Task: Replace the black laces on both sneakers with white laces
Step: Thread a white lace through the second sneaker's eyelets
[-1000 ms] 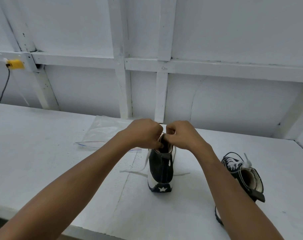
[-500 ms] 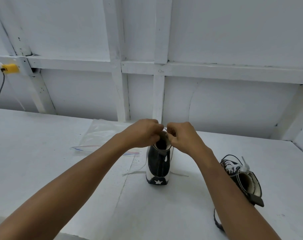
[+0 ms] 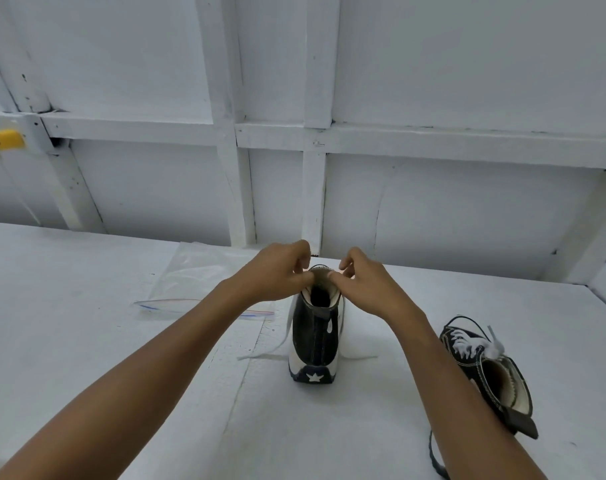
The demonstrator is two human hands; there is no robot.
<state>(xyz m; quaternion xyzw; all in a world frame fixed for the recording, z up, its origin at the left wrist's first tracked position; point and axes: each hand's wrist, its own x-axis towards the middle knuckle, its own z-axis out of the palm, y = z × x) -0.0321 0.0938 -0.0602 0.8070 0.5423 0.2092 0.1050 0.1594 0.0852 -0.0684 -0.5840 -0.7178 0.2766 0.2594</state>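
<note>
Head view: the sneaker (image 3: pixel 313 344) is stood on the table (image 3: pixel 87 306), starred heel toward the camera, long axis run away toward the wall (image 3: pixel 433 202) — its toe hidden behind the collar (image 3: pixel 324 271). The collar top is pinched by left hand (image 3: pixel 277 275) and right hand (image 3: pixel 367 289), fingers curled; whether the white lace (image 3: pixel 260 356) is held too cannot be told. The second sneaker (image 3: pixel 495 372) is half covered by a forearm (image 3: pixel 467 393).
</note>
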